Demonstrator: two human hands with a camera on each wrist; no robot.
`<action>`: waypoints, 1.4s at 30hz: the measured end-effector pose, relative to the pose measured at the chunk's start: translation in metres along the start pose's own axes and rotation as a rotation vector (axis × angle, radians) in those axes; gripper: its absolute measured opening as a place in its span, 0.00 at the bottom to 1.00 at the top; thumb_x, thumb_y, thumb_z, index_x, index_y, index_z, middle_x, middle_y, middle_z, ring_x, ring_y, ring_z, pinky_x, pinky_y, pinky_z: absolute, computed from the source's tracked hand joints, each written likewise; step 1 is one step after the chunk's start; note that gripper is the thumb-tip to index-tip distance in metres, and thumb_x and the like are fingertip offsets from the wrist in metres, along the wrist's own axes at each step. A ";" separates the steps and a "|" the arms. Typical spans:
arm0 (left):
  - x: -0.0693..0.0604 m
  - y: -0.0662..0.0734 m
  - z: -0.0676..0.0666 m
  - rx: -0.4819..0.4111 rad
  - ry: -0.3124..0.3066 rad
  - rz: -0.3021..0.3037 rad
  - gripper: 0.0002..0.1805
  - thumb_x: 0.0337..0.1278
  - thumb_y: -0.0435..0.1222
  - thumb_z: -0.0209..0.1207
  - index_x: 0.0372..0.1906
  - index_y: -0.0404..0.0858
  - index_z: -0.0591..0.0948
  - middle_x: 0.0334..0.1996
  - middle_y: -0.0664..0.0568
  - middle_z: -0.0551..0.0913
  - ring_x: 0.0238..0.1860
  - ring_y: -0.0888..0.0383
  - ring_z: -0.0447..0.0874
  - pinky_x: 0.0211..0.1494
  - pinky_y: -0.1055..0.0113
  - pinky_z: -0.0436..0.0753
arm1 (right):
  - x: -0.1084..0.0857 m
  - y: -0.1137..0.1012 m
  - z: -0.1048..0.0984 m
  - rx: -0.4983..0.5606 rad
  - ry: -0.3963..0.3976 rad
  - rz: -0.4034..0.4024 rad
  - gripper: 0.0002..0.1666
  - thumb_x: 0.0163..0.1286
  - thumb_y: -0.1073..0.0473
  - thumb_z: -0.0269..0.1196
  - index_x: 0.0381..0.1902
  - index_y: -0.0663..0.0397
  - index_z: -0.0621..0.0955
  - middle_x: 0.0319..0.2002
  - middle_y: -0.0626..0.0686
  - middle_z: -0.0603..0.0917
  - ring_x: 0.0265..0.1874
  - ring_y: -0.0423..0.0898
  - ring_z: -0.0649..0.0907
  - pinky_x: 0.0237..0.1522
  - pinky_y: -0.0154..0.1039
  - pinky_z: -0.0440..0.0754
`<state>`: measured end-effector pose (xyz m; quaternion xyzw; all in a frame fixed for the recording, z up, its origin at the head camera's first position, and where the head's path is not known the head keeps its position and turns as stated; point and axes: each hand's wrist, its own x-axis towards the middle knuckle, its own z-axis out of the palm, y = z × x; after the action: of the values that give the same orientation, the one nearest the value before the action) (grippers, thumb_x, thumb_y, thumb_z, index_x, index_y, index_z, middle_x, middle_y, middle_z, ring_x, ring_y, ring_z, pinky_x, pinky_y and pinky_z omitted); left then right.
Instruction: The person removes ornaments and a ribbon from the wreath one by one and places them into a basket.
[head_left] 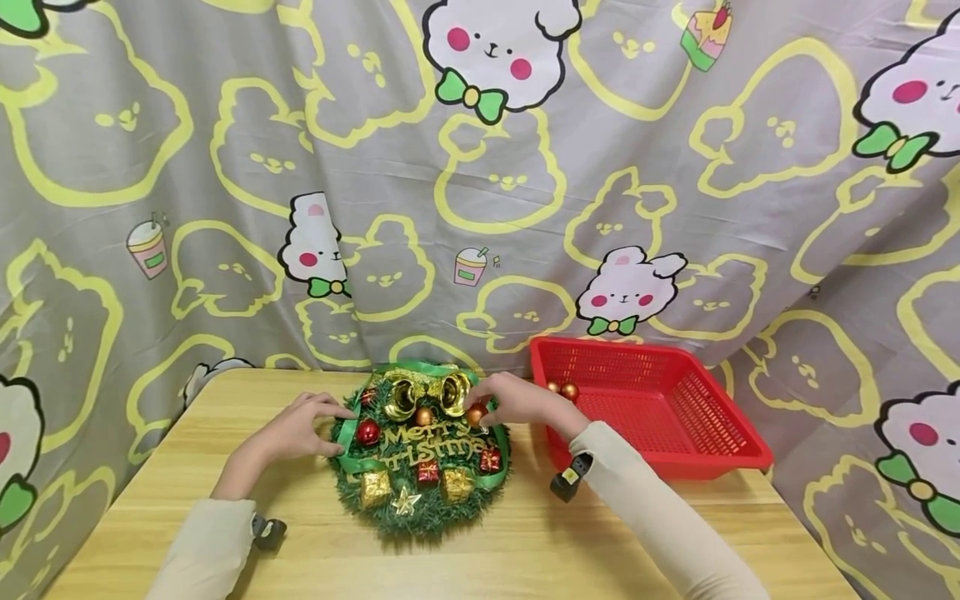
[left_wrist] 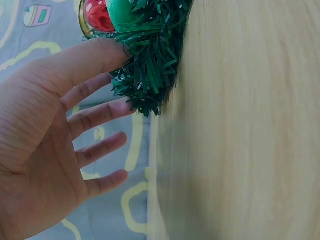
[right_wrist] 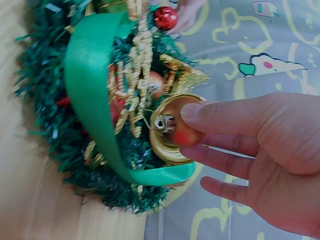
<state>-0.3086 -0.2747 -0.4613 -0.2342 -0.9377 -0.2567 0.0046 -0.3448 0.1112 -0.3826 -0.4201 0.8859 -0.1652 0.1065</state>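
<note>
A green tinsel wreath (head_left: 420, 523) lies on the table. It carries gold "Merry Christmas" lettering (head_left: 435, 448), two gold bells (head_left: 453, 393), a red bauble (head_left: 367, 432), small gift boxes and green ribbon (right_wrist: 90, 75). At its left edge, my left hand (head_left: 300, 427) touches the tinsel with spread, nearly straight fingers; fingertips partly disappear behind the tinsel. My right hand (head_left: 521, 400) pinches a copper-orange bauble (right_wrist: 187, 132) between thumb and fingers, over the wreath's upper right. In the right wrist view, its silver cap points toward the wreath, and a gold bell shows behind it.
A red plastic basket (head_left: 652, 458) stands to the right on the wooden table (head_left: 300, 542). Copper baubles (head_left: 570, 392) lie at its left side. Behind the table hangs a grey curtain (head_left: 405, 175) with cartoon prints.
</note>
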 end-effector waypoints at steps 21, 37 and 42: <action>0.005 0.010 0.010 -0.021 -0.011 0.018 0.31 0.42 0.43 0.78 0.57 0.43 0.85 0.55 0.44 0.82 0.57 0.42 0.72 0.58 0.34 0.77 | -0.024 0.009 -0.007 0.283 0.196 0.013 0.20 0.65 0.61 0.72 0.56 0.51 0.86 0.51 0.47 0.88 0.53 0.45 0.85 0.58 0.44 0.84; 0.015 -0.001 -0.003 -0.089 -0.097 0.082 0.30 0.38 0.40 0.79 0.54 0.41 0.86 0.51 0.44 0.83 0.54 0.39 0.78 0.57 0.32 0.78 | -0.038 0.016 -0.041 0.438 0.268 0.036 0.21 0.65 0.63 0.72 0.56 0.56 0.85 0.51 0.53 0.88 0.49 0.46 0.87 0.52 0.38 0.87; 0.016 -0.005 -0.009 -0.101 -0.111 0.108 0.30 0.39 0.41 0.80 0.53 0.39 0.86 0.49 0.45 0.83 0.52 0.41 0.79 0.56 0.35 0.80 | -0.048 0.015 -0.065 0.370 0.265 0.043 0.21 0.66 0.61 0.72 0.57 0.51 0.86 0.52 0.51 0.88 0.47 0.46 0.86 0.50 0.42 0.86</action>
<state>-0.3260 -0.2757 -0.4543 -0.2982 -0.9083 -0.2898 -0.0454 -0.3468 0.1710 -0.3264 -0.3490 0.8556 -0.3763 0.0679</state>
